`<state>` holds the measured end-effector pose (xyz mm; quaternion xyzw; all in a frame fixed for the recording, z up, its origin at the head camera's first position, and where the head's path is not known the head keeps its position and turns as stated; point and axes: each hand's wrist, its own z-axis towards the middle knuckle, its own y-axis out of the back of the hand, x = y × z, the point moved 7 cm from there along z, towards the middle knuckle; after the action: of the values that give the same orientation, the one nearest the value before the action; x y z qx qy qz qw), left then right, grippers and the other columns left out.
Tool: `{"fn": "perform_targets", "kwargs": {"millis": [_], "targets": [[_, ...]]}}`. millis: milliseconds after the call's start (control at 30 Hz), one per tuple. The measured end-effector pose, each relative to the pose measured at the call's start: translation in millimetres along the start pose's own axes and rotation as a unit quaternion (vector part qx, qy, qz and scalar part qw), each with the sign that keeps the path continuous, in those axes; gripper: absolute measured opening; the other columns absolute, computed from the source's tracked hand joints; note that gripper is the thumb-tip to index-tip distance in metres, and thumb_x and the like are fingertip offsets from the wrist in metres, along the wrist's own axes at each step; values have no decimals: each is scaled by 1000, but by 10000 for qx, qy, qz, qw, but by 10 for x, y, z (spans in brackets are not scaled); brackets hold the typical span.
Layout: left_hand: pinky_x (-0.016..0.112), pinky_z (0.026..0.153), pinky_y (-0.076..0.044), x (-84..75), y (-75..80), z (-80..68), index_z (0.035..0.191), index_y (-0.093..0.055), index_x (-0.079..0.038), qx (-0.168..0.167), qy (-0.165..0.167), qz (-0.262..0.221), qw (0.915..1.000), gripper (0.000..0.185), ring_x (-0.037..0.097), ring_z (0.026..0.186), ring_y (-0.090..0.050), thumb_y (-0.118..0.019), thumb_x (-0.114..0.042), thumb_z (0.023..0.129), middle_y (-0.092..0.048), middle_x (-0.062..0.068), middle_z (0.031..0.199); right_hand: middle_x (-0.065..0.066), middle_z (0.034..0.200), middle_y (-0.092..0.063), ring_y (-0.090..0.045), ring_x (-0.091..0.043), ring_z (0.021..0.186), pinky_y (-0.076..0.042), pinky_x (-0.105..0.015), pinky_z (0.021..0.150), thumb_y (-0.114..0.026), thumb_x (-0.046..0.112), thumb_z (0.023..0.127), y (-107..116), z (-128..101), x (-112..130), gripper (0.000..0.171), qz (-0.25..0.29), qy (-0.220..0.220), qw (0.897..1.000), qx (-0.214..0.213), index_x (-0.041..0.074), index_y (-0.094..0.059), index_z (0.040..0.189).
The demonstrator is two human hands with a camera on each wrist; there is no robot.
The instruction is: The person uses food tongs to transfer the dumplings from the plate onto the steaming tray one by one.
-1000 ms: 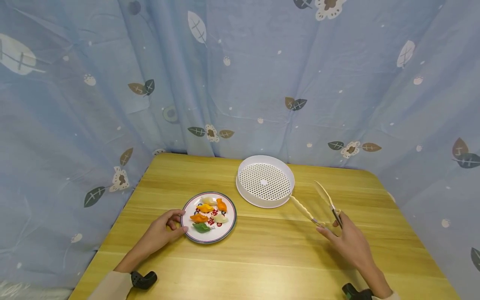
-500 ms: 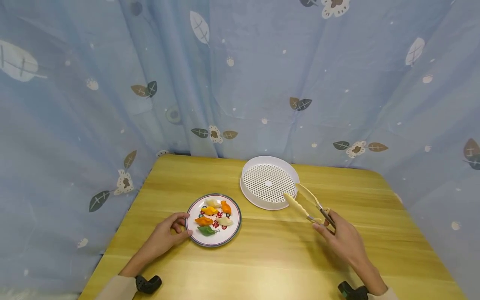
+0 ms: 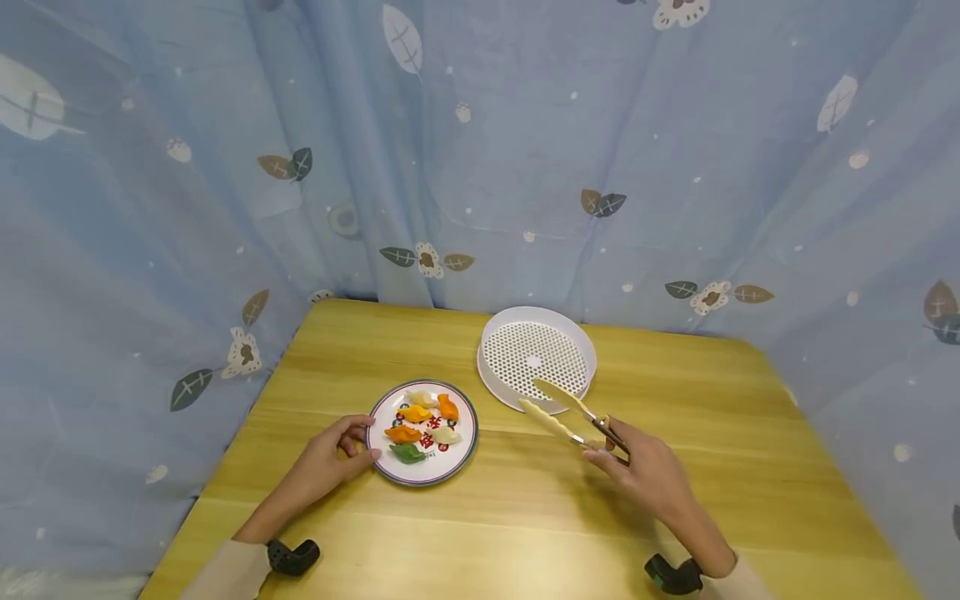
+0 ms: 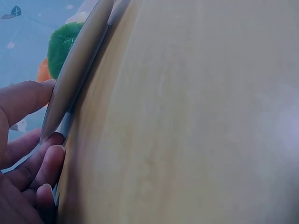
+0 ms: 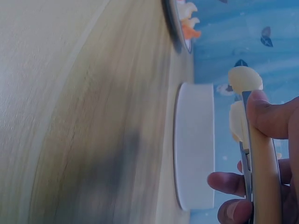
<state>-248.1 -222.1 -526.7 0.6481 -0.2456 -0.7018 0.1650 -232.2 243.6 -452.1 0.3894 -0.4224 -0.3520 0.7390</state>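
Observation:
My left hand (image 3: 322, 462) pinches the left rim of a white plate (image 3: 450, 460) with a dark-edged border, thumb at the rim's upper side and fingers curled below. Several dumpling-shaped pieces lie on it, among them a green one (image 3: 408, 453), an orange one (image 3: 403, 435), a yellow one (image 3: 415, 413) and a whitish one (image 3: 444, 435). Tongs (image 3: 558, 392) with cream tips and metal arms are gripped in my right hand (image 3: 651, 477). Their tips stand a little apart with nothing between them, overlapping the front of a round white steamer tray (image 3: 534, 361) with a perforated base.
Everything stands on a wood-grain table (image 3: 487, 542). A blue curtain (image 3: 510, 150) with leaf prints hangs close behind its back edge and along both sides. The steamer tray stands at the back, to the right of the plate.
My right hand has carried the tongs leftward, from right of the steamer tray to its front edge, and their tips have come closer together. My left hand stays at the plate's rim.

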Motion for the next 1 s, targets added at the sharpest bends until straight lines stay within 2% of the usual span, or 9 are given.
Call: {"fn": "perform_targets", "kwargs": {"millis": [233, 467, 767, 1000], "targets": [[27, 68, -44, -30, 19, 23, 133, -62, -11, 60, 113, 68, 9999, 53, 20, 83, -54, -84, -29, 89, -61, 6, 106, 17, 81, -56, -26, 3, 54, -27, -22, 47, -83, 44, 86, -91, 23, 145, 35, 14, 456, 9988, -188, 18, -68, 106], [27, 68, -43, -58, 13, 25, 135, -61, -10, 67, 203, 37, 9998, 55, 19, 83, -53, -83, -30, 89, -61, 7, 107, 16, 70, -45, -24, 2, 55, -24, -22, 47, -81, 50, 86, -148, 92, 239, 38, -44, 651, 9977, -158, 16, -68, 100], [27, 68, -43, -54, -4, 28, 136, -61, -10, 72, 184, 25, 9998, 56, 20, 83, -53, -84, -28, 89, -61, 7, 107, 20, 72, -42, -27, 2, 56, -26, -23, 49, -77, 55, 88, -267, 115, 402, 34, -127, 848, 9963, 74, 25, -62, 95], [27, 68, -43, -12, -12, 26, 137, -60, -12, 91, 169, -47, 9998, 58, 20, 83, -53, -84, -29, 88, -61, 7, 109, 18, 72, -45, -27, 1, 56, -27, -22, 49, -72, 59, 90, -347, 137, 561, 37, -127, 1042, 9939, 326, 24, -62, 95]]}}
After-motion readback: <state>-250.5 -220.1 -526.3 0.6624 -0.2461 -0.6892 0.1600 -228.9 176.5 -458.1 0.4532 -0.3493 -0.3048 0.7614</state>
